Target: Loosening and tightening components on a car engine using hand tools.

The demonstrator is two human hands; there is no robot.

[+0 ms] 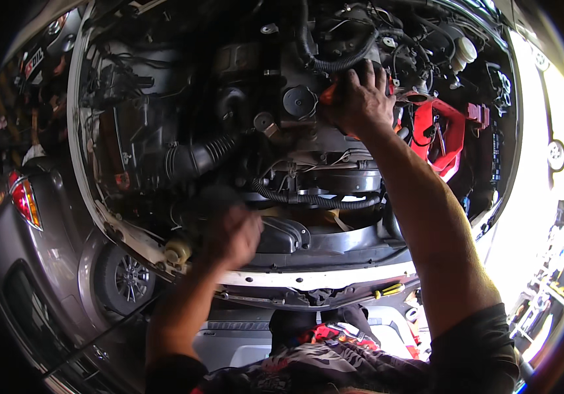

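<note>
Clearly, right hand [365, 104] on red-orange cloth [329, 96] over open engine bay [79, 125].

Work surface: dark, cluttered engine bay with a pale rim; front panel [321, 279] runs across, nearest the person. Yellow-handled tool [390, 289] lies by that edge. Room: workshop-like; grey car [58, 230] with a red-amber tail light [25, 202] at left, floor [533, 203] glaring white at right.

Cloth (looks like one, mostly hidden) is under the right hand, showing at its thumb side, just right of the round black cap [299, 102] and below the ribbed hose [344, 64]. Right fingers bent over, slightly apart; can't tell how tightly they grip. Red frame-like part [452, 134] sits to that hand's right. Left hand [234, 236] blurred, near the front panel, well apart from the cloth; can't tell if spread or pinching anything.
</note>
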